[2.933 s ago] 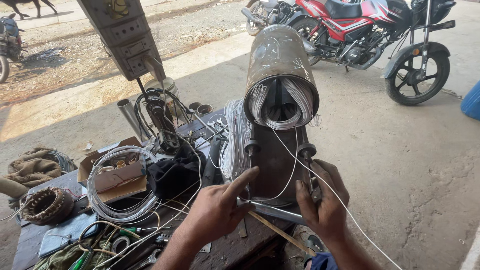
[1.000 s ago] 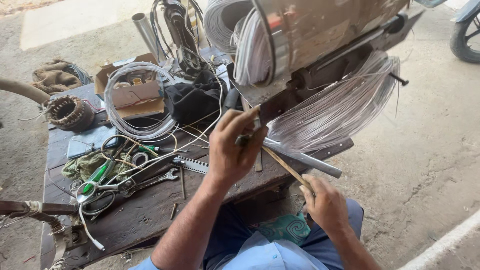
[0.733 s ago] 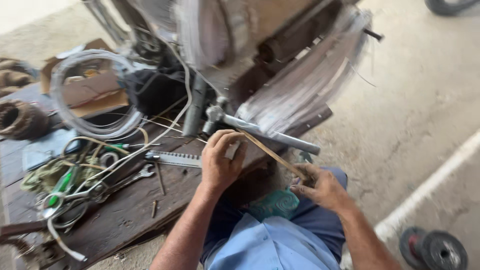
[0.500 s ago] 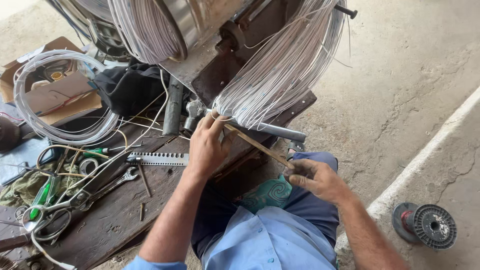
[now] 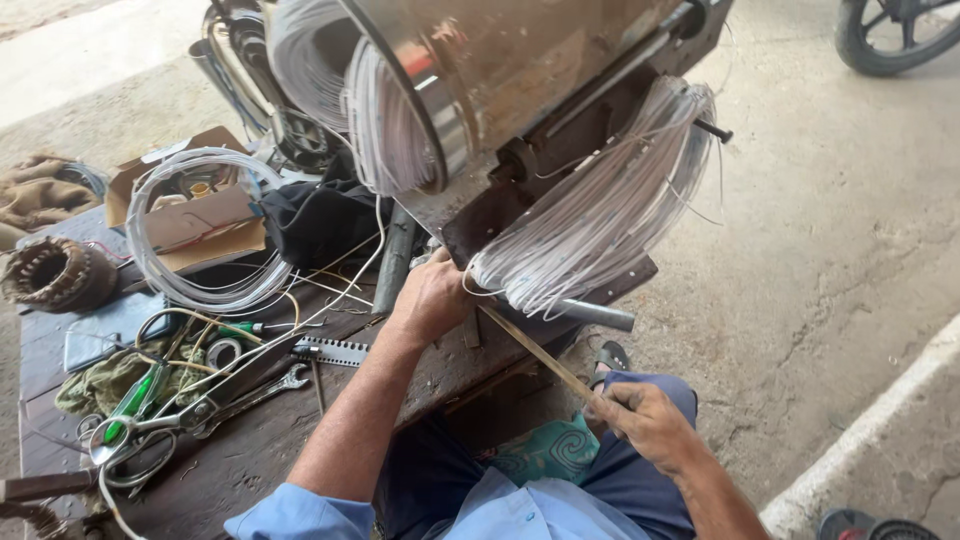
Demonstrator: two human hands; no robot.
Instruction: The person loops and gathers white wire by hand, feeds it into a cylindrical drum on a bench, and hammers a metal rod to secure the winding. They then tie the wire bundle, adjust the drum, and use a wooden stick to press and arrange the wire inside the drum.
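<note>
My left hand (image 5: 432, 297) grips the near end of a bundle of white wires (image 5: 600, 210) where it hangs from a large steel motor stator (image 5: 500, 80) on a dark metal stand. My right hand (image 5: 645, 420) holds the lower end of a thin wooden stick (image 5: 535, 352). The stick slants up to the wire bundle beside my left hand. A grey metal rod (image 5: 590, 314) juts out under the bundle.
A wooden bench (image 5: 250, 450) carries a coil of white wire (image 5: 190, 240) on a cardboard box, a small wound stator (image 5: 50, 272), a spanner (image 5: 262, 388), green-handled scissors (image 5: 130, 410) and a hacksaw blade piece (image 5: 332, 350). Concrete floor and a motorcycle wheel (image 5: 895, 35) lie right.
The view has swung back and forth over the bench. My left hand went from the stator's face down to the hanging wire bundle; my right hand kept hold of the stick.
</note>
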